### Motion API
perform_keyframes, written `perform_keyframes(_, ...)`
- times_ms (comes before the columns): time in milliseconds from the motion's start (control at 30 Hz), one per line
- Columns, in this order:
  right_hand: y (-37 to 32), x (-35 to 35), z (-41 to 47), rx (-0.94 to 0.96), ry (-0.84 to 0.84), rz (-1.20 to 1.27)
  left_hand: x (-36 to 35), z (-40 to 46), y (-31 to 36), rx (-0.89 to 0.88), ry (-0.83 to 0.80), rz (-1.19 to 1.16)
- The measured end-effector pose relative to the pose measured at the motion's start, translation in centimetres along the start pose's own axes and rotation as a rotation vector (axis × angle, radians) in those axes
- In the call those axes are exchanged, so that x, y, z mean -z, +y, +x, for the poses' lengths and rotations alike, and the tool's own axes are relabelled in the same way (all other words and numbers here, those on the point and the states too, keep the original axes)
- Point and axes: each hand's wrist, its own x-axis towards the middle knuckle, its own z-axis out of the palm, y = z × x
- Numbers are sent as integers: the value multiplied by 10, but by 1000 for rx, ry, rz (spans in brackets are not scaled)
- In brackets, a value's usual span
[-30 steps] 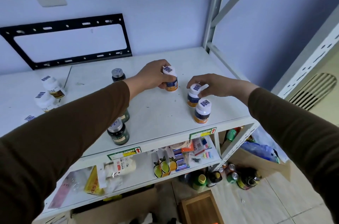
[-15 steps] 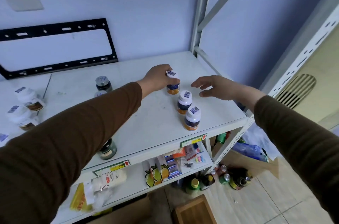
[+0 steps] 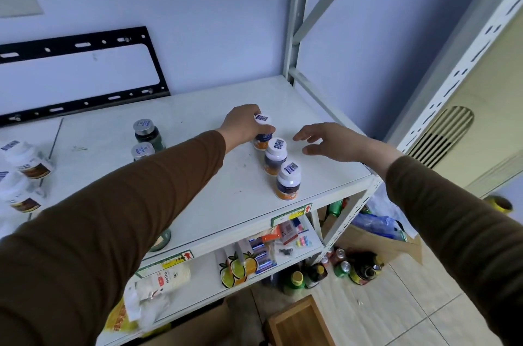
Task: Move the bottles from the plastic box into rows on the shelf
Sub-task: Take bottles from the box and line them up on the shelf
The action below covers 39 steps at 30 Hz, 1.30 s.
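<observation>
left hand (image 3: 243, 126) gripping upright bottle (image 3: 262, 133)

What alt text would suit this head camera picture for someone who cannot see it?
A person's left hand grips the rear bottle of a three-bottle row on a white shelf, while the right hand hovers open beside it. Dark jars stand further left.

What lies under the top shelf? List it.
Under the top shelf, a lower shelf holds a white packet, a fruit-print pouch, batteries and small cards. Its left part is covered by the left sleeve.
</observation>
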Motion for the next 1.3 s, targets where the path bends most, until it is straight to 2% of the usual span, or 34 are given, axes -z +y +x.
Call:
perform_keyframes(400, -12, -2, -13, -32, 98, -73, 21, -29, -8, -40, 25, 28)
perform_keyframes(800, -48, -27, -93, -72, 343, -124, 45, -145, -12, -205, 23, 163)
perform_keyframes(1100, -76, -103, -216, -150, 318, -71, -6, -271, -13, -258, -37, 125)
perform_keyframes(1300, -55, -167, -289, -248, 226, -48, -75, -333, -9, -191, -164, 50)
